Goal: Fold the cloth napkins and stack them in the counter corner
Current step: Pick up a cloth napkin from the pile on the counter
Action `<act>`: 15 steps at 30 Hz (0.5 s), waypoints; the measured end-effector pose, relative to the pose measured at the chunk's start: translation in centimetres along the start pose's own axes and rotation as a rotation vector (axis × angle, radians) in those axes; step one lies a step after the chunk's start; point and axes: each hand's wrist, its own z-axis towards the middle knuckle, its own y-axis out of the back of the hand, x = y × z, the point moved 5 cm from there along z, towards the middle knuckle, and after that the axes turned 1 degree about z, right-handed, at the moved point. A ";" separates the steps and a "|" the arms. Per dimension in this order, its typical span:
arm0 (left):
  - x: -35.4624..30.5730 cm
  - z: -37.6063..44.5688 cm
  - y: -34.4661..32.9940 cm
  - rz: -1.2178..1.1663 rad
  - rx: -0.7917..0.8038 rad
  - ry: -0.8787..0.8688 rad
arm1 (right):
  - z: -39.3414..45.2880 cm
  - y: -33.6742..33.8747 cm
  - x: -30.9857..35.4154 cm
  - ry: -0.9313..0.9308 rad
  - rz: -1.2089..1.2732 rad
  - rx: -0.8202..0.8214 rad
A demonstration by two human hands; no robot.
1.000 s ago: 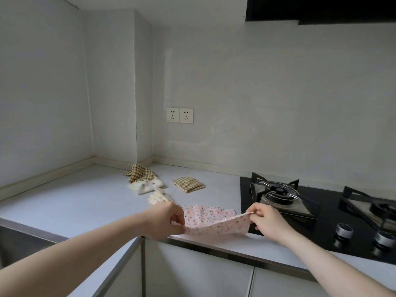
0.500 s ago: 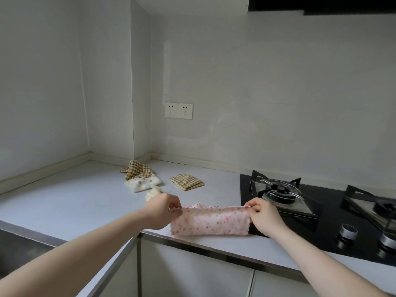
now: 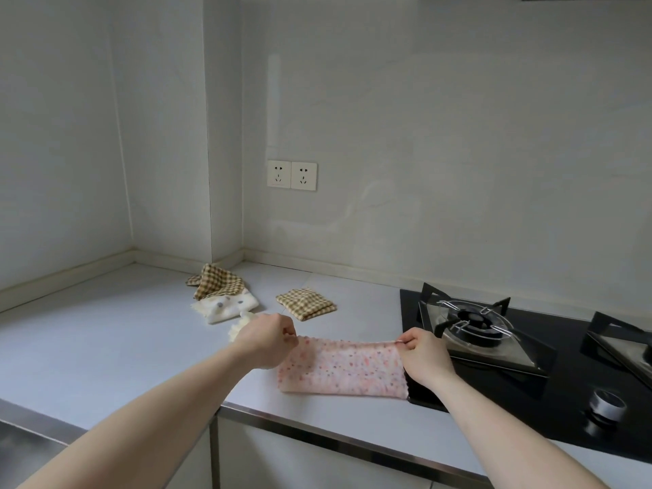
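Head cam: L hand (image 3: 269,339) & R hand (image 3: 423,354) each pinching a far corner of pink floral napkin (image 3: 340,368), now doubled flat on counter (image 3: 106,347) by hob (image 3: 529,354), no longer lifted, folded checked napkin (image 3: 305,304) behind.

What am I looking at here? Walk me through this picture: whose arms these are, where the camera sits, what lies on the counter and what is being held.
There is no machine here. A person wears a wide-angle camera on the head, so you look forward and down along their own bare arms. The left hand and the right hand each pinch a top corner of a pink floral napkin, stretched between them over the grey counter. Toward the corner lie a folded checked napkin, and a rumpled checked napkin resting on a white dotted cloth. A cream cloth peeks out behind the left hand. To the right sits a black gas hob; two wall sockets are above.
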 end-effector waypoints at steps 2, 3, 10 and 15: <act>-0.2 0.4 -0.3 0.027 0.007 0.012 | 0.5 -0.5 -0.5 0.002 -0.024 -0.003; -0.4 0.4 -0.3 0.034 0.015 0.016 | 0.6 -0.6 -0.5 0.006 -0.030 -0.010; -1.8 -0.1 -2.0 0.155 -0.091 -0.148 | -0.4 -1.8 -0.3 0.135 -0.360 0.036; -5.0 -3.7 -4.7 0.050 0.147 -0.298 | -0.7 -2.8 -0.1 0.134 -0.499 0.185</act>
